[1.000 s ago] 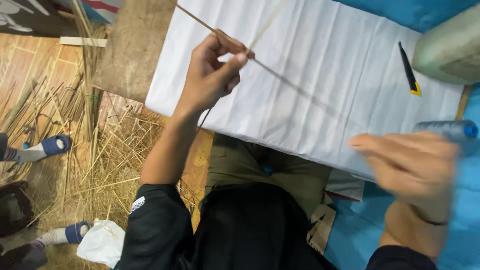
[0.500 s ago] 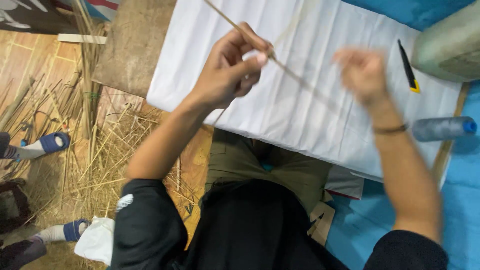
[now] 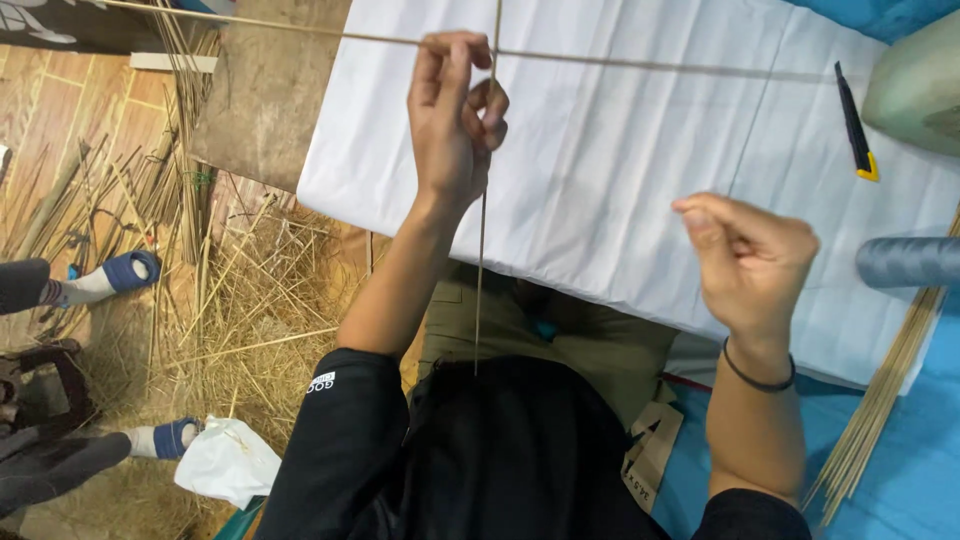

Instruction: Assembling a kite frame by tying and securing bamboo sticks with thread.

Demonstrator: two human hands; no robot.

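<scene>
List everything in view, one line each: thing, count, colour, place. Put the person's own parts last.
thin sticks: two, tan, crossed in the left hand over the sheet
white sheet: one, white, across the upper middle
utility knife: one, black with a yellow end, on the sheet at right
grey spool: one, grey, right edge
stick bundle: one, tan, on the blue cover at lower right
blue cover: one, blue, lower right
straw: a loose heap, yellow, on the floor at left
white bag: one, white, lower left
blue slippers: two, blue, on another person's feet at far left
wristband: one, black, right wrist
left hand: one, fingers pinching the crossed sticks
right hand: one, fingers curled, holding nothing visible
</scene>
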